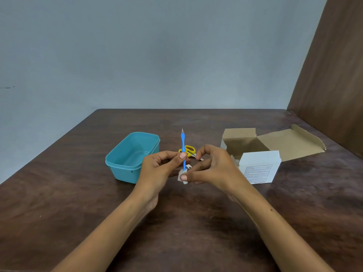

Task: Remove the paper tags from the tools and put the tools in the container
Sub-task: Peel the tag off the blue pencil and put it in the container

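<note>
A slim blue tool [183, 143] with a pointed metal tip stands upright over the middle of the table. My left hand [159, 169] pinches its shaft between thumb and fingers. At its lower end, my right hand [212, 167] pinches a white paper tag [181, 177] wrapped around the tool. Small yellow-handled scissors [188, 150] lie on the table just behind my hands, partly hidden by them. The teal plastic container [129, 156] sits open to the left of my left hand, with nothing visible inside.
An open cardboard box [275, 146] with a white printed front stands to the right of my right hand. The brown wooden table [176, 222] meets a grey wall at the back and a wooden panel [334, 75] on the right.
</note>
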